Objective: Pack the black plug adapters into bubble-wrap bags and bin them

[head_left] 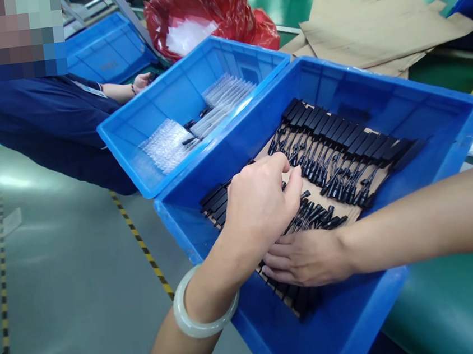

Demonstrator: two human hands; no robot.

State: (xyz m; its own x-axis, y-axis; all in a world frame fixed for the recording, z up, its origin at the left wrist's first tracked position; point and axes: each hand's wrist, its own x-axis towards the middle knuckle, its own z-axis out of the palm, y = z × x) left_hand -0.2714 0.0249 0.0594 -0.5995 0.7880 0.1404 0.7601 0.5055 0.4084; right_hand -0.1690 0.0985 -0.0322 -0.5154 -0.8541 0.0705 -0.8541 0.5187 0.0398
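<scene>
A blue bin [334, 302] in front of me holds rows of small black boxes with short cables and connectors [338, 138] on brown cardboard [320, 195]. My left hand [258, 197], a pale bangle [205, 301] on its wrist, is over the middle of the bin. Its fingers are curled, with thumb and forefinger drawn close; what they hold, if anything, is hidden. Lower down, my right hand [308, 257] rests on the near row of black boxes [295, 297], fingers stretched leftward and slightly apart. Both hands partly cover the parts beneath.
Against the far left side stands a second blue bin [130, 129] with bubble-wrap packs [167, 142]. Beyond are a red plastic bag [235, 2] and flat cardboard sheets [368, 28] on a green table [277, 5]. A co-worker in dark blue clothing [57, 122] stands at left.
</scene>
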